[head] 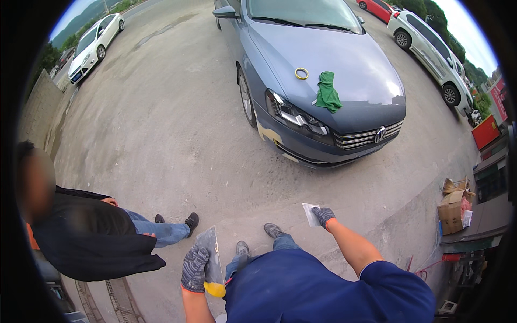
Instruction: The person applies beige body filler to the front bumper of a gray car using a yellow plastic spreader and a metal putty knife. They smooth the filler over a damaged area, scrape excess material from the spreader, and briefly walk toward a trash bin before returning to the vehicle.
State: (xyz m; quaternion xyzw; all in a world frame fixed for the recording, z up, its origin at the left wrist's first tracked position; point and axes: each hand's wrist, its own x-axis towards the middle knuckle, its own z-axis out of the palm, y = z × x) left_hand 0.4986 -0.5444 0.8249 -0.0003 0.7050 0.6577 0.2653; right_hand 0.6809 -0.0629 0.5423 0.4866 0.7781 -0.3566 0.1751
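My left hand (pixel 195 266), in a grey knit glove with an orange cuff, grips a wide putty knife (pixel 214 252). Its blade is grey and smeared, and the yellow handle end (pixel 215 289) points towards me. My right hand (pixel 324 218), gloved alike, is stretched out and pinches a flat pale spreader plate (pixel 311 213). Both hands are apart from the blue-grey Volkswagen sedan (pixel 323 48) before me. Beige filler patches (pixel 270 134) mark its front bumper (pixel 295 149) below the headlight (pixel 297 115). On the hood lie a green cloth (pixel 328 95) and a yellow-edged tape roll (pixel 301 73).
A person (pixel 93 234) in a dark jacket stands close at my left. Parked white cars (pixel 95 44) stand far left and, as a white SUV (pixel 428 52), far right. A cardboard box (pixel 451 212) sits by the wall on the right. Metal floor grates (pixel 121 298) lie at lower left.
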